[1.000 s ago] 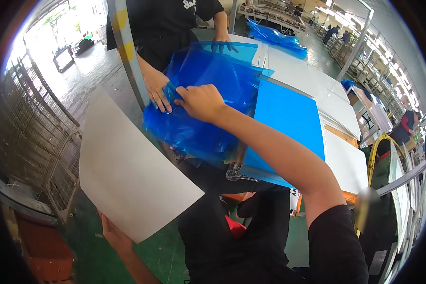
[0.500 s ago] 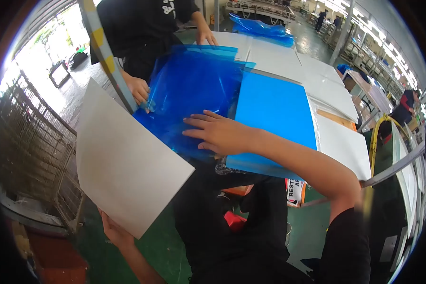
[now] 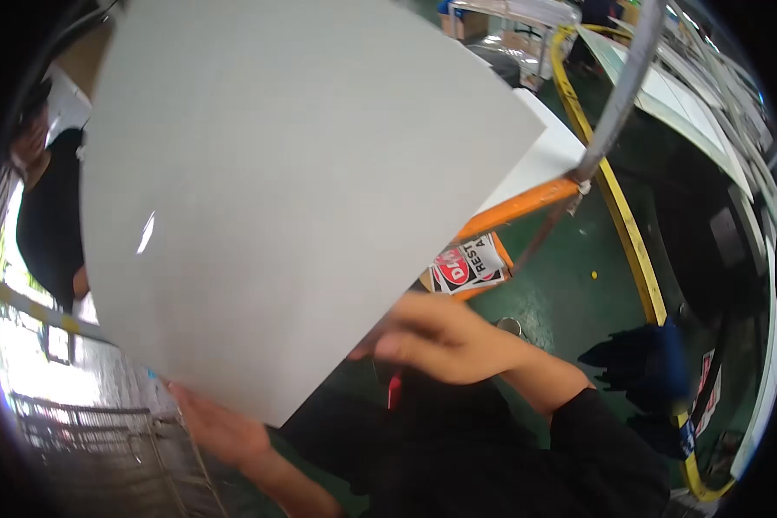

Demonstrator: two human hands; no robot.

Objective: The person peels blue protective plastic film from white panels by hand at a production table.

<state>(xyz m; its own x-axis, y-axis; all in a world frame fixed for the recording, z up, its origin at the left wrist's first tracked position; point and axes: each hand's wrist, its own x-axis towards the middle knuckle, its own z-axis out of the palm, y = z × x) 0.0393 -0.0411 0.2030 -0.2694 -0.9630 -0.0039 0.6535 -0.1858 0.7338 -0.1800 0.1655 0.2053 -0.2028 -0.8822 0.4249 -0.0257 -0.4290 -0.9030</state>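
Observation:
A large white sheet (image 3: 302,173) fills the upper middle of the view, tilted, with one corner pointing down toward me. My left hand (image 3: 220,423) is at its lower left edge, fingers partly behind the sheet and gripping it. Beside the lower right edge is my right hand (image 3: 445,337), blurred, its fingertips partly hidden behind the sheet; whether it grips the edge cannot be made out.
A person in black (image 3: 53,216) stands at the far left. An orange bar (image 3: 522,203) and a metal post (image 3: 622,95) lie at the right. Beyond them runs a yellow rail (image 3: 626,224). A printed sign (image 3: 470,263) shows below the orange bar.
The view has turned to the right. The white sheet has risen across the front, hiding the blue sheets. My right hand has left the blue film and come to the white sheet's edge.

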